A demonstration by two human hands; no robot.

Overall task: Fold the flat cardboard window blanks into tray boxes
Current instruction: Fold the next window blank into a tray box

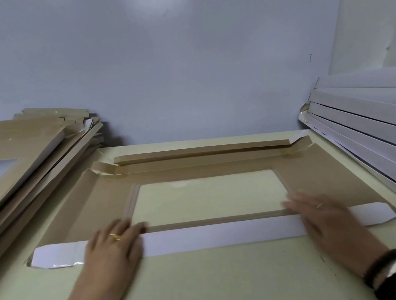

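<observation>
With our left hand (114,245) and right hand (325,215) pressing flat, fingers straight, on the white near flap (219,235) of the brown windowed cardboard blank (202,167) lying on the pale table (215,291), we should crease evenly outward.

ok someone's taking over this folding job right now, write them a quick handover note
Left hand and right hand: both flat, pressing the near flap, folded white side up, onto the blank lying on the table.
Far flap is already creased and partly raised.
Flat blanks are stacked at left; white folded pieces at right.
Left: both short side flaps, corners, then forming the tray.
</observation>
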